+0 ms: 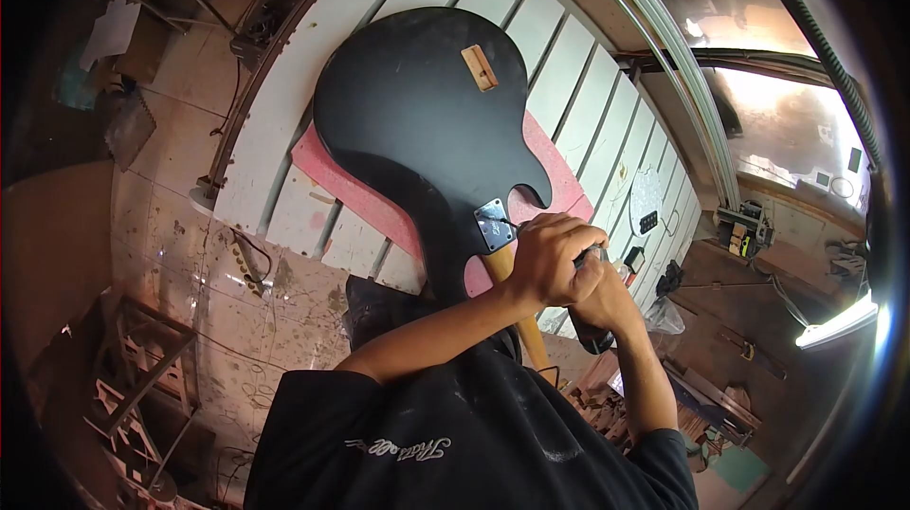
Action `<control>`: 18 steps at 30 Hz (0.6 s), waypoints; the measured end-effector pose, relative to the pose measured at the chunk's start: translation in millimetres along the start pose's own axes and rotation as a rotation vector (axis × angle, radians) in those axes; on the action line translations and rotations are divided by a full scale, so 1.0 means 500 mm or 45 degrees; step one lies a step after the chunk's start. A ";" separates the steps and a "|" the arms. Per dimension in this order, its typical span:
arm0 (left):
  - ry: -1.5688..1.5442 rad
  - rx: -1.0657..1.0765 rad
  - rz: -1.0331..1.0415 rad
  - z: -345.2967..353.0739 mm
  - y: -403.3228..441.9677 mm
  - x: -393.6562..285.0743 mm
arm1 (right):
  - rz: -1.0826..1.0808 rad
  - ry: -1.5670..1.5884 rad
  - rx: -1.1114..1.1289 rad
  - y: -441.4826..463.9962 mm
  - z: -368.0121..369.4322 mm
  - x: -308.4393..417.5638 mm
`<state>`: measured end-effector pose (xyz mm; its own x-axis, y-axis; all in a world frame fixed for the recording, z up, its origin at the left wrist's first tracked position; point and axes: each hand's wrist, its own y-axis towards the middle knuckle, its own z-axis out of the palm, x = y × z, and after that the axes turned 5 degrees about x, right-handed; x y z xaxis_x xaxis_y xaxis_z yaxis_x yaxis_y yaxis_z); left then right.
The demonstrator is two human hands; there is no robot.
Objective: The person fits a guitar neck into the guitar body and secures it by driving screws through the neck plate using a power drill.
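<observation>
A black electric guitar body (pixel 427 102) lies back up, with a small rectangular cavity (pixel 480 68) cut through its finish. A shiny metal neck plate (pixel 492 227) sits at the neck joint, and the wooden neck (pixel 534 344) runs toward my torso. My right hand (pixel 599 297) is closed around the handle of a dark power screwdriver (pixel 594 337), mostly covered by my hands. My left hand (pixel 555 256) is wrapped over the tool's front. A thin dark bit (pixel 512 223) reaches from my left hand to the plate; its tip is hard to make out.
Pink padding (pixel 360 190) lies under the guitar on a white slatted table (pixel 275 121). Toward the table's right end lies a pale pickguard (pixel 646 202) with a dark pickup and wire. A metal frame (pixel 142 396) stands at lower left. A lit lamp (pixel 839 322) is at right.
</observation>
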<state>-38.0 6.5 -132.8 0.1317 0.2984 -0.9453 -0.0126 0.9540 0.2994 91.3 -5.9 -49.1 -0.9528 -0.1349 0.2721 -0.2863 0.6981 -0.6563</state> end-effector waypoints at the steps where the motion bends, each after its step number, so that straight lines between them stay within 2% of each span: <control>1: -0.002 -0.012 -0.017 0.001 0.003 0.000 | 0.038 -0.014 0.046 0.002 -0.003 -0.002; 3: 0.007 0.002 -0.028 0.007 0.006 0.003 | 0.073 -0.033 0.099 0.007 -0.003 -0.005; 5: 0.014 0.012 -0.041 0.008 0.006 0.006 | 0.295 0.169 0.092 0.009 0.002 -0.010; 9: -0.001 0.015 -0.029 0.008 0.005 0.010 | 0.309 0.197 0.036 0.009 -0.005 0.006; 14: 0.006 -0.002 -0.029 0.008 0.006 0.015 | 0.345 0.183 0.186 0.018 -0.006 -0.005; 18: 0.018 -0.005 -0.033 0.008 0.005 0.013 | 0.309 0.224 0.164 0.014 0.024 -0.046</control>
<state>-33.3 11.1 -137.8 0.1182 0.2742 -0.9544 -0.0133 0.9615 0.2746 109.9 -6.5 -68.5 -0.9658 0.1562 0.2067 -0.0739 0.5985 -0.7977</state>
